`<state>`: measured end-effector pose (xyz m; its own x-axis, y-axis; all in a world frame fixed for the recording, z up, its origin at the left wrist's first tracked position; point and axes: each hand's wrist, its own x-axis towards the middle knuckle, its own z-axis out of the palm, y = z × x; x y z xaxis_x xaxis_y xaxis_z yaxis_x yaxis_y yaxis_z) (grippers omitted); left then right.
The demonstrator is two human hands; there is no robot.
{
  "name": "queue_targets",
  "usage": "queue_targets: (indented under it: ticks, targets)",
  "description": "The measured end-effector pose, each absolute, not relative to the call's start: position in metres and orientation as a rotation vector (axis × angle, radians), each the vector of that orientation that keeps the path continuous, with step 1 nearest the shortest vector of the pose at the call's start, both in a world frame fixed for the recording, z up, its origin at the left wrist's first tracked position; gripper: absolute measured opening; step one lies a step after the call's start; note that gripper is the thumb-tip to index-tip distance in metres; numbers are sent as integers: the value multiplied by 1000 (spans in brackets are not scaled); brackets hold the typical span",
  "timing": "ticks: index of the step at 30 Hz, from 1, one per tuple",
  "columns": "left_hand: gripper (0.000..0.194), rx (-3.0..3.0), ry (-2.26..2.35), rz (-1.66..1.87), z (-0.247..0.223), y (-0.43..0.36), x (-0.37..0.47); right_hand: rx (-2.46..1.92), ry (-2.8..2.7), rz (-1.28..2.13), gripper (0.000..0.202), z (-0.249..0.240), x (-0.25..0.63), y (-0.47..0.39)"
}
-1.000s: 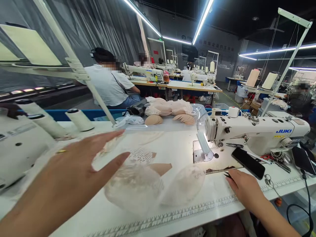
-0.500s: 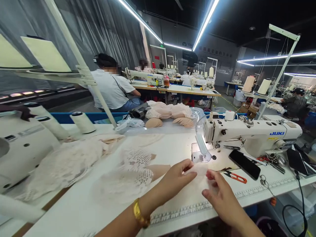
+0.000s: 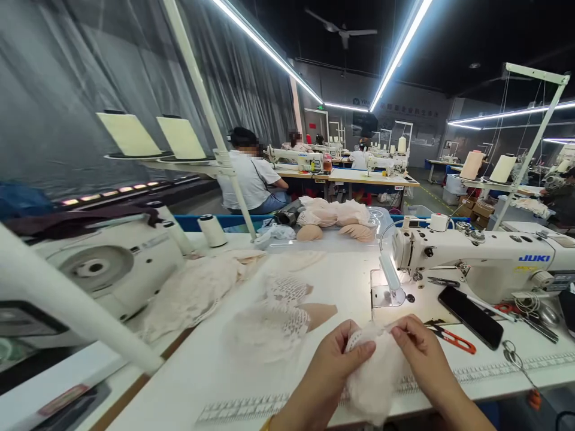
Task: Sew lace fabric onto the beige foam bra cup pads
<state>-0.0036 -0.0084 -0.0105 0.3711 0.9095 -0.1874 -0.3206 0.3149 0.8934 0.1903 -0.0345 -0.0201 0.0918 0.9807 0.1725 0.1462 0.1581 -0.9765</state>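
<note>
With the pale lace piece (image 3: pixel 376 383) as the dial's centre, the white counter (image 3: pixel 188 377) spreads widest toward 9 o'clock. The sewing machine (image 3: pixel 489 251) stands at 2 o'clock; its needle plate (image 3: pixel 385 297), at 12, shows no cloth, so the held piece is not yet under the needle. A lace heap (image 3: pixel 197 293) lies at 10 o'clock; I cannot tell whether it is finished or waiting. Closer, at 9 o'clock, sheer pieces (image 3: pixel 269 335) lie flat and loose, seemingly unworked. A cream bundle (image 3: pixel 332 211) and beige pads (image 3: pixel 309 232) sit at 11, out of hand. The lace piece hangs above the counter's near side: the left hand (image 3: pixel 341 354) pinches its upper left edge, the right hand (image 3: pixel 415 347) its upper right. Work on it looks only partway, at handling stage; any stitching is too small to judge. Snips (image 3: pixel 458 341) lie unheld at 3 o'clock.
</note>
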Motion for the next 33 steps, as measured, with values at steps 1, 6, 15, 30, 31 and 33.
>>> queue_targets:
  ticks: [1,6,15,30,31,33]
  targets:
    - [54,942,801,933,-12,-7,-2,-1224,-1268,935,48,-21,191,-31]
    - [39,1817,1081,787,-5,18,-30,-1260,-1144,1119,51,-27,192,-6]
    - [23,2524,1528,479,14,94,-72,-1296,-1223,1138,48,-33,194,10]
    - [45,2420,2061,673,56,113,-197,-1294,-1409,1130,47,-56,196,5]
    - [47,2427,2085,688,64,115,-200,-1296,-1414,1129,47,-57,197,5]
    - [47,2460,2090,691,73,118,-196,-1299,-1425,1127,48,-58,199,6]
